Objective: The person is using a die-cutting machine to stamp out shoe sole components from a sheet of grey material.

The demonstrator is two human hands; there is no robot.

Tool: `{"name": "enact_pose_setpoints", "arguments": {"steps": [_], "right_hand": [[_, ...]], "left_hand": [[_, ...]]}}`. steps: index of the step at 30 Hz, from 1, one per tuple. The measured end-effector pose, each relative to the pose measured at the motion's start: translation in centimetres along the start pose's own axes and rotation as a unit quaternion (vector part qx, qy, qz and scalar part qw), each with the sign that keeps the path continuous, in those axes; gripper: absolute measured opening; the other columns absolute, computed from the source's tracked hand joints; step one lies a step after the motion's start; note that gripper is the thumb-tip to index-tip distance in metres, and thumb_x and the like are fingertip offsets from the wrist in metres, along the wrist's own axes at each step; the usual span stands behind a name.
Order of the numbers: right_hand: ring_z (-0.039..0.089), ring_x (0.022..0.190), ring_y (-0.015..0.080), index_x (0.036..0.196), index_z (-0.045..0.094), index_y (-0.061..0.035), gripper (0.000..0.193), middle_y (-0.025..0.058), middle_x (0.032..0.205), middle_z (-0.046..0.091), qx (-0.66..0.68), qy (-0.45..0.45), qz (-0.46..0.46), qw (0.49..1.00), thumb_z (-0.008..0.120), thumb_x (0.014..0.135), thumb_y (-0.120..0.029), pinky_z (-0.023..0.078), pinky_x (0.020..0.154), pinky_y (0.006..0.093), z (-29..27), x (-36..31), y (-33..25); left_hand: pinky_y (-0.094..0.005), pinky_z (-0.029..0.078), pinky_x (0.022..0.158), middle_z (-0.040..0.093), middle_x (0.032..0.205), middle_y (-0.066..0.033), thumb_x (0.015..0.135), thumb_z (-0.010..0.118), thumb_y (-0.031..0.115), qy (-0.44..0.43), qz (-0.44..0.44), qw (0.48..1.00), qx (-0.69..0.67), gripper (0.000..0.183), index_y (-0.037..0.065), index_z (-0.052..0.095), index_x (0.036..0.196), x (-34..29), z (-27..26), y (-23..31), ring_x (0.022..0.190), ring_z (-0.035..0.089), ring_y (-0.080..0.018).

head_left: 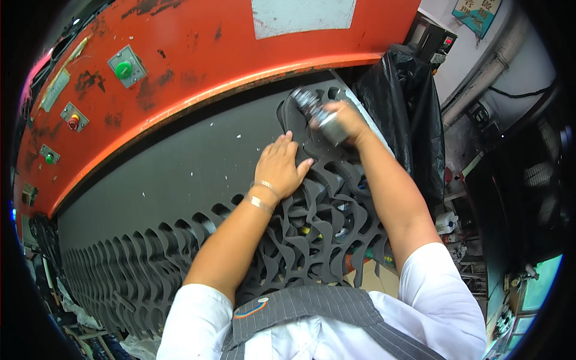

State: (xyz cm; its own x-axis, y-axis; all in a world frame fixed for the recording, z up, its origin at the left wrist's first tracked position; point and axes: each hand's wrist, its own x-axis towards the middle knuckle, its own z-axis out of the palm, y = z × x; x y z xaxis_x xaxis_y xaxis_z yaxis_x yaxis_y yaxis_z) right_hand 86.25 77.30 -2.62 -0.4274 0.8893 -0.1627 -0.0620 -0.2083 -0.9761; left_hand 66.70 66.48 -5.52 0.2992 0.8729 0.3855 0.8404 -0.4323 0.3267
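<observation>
On one grey sheet, the left hand lies flat; the right hand clamps one blurred tool.

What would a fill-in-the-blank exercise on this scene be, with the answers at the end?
1. The blurred shiny object is gripped in the person's ____ hand.
2. The other hand rests on a sheet coloured dark ____.
3. On the orange machine, the button between two green buttons is ____.
4. Both of the person's sleeves are ____.

Answers: right; grey; red; white.
</observation>
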Motion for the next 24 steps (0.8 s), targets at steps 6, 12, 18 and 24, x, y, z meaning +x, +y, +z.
{"name": "enact_pose_setpoints", "arguments": {"steps": [6,12,18,24], "right_hand": [[0.062,0.066,0.0107,0.079,0.066,-0.0008,0.008,0.0062,0.076,0.067,-0.118,-0.044,-0.166,0.978,0.064,0.074,-0.006,0.048,0.063,0.0251,2.2,-2.9,-7.0],[0.063,0.079,0.0333,0.077,0.069,-0.0022,0.024,0.0156,0.084,0.067,-0.598,-0.077,-0.068,0.795,0.065,0.066,-0.023,0.050,0.074,0.0398,10.5,0.3,-1.6],[0.057,0.103,0.0317,0.121,0.057,-0.0058,0.059,0.0136,0.113,0.059,-0.449,-0.069,-0.264,0.851,0.075,0.071,-0.033,0.047,0.085,0.0394,8.1,-2.2,1.2],[0.054,0.100,0.0276,0.124,0.055,-0.0062,0.071,0.0095,0.100,0.061,-0.505,0.062,-0.273,0.816,0.082,0.064,-0.033,0.039,0.088,0.0402,8.5,-6.0,5.1]], "left_hand": [[-0.0408,0.046,0.088,0.066,0.102,-0.0165,0.085,0.062,0.036,-0.154,-0.099,0.970,-0.157,0.039,0.005,0.062,0.108,4.1,-1.5,-4.5,0.104,0.057,-0.0324],[-0.0381,0.037,0.103,0.060,0.123,-0.0169,0.093,0.052,0.029,0.104,-0.239,0.932,-0.251,0.047,0.003,0.049,0.131,0.4,-0.8,-8.6,0.120,0.052,-0.0302],[-0.0412,0.015,0.115,0.047,0.139,-0.0177,0.097,0.043,0.039,-0.023,-0.153,0.972,-0.178,0.060,0.000,0.036,0.141,-0.5,-0.9,-8.8,0.134,0.040,-0.0272],[-0.0439,0.013,0.115,0.044,0.140,-0.0209,0.092,0.052,0.040,-0.049,-0.114,0.985,-0.117,0.066,-0.001,0.036,0.141,0.0,-1.4,-7.9,0.136,0.036,-0.0278]]}}
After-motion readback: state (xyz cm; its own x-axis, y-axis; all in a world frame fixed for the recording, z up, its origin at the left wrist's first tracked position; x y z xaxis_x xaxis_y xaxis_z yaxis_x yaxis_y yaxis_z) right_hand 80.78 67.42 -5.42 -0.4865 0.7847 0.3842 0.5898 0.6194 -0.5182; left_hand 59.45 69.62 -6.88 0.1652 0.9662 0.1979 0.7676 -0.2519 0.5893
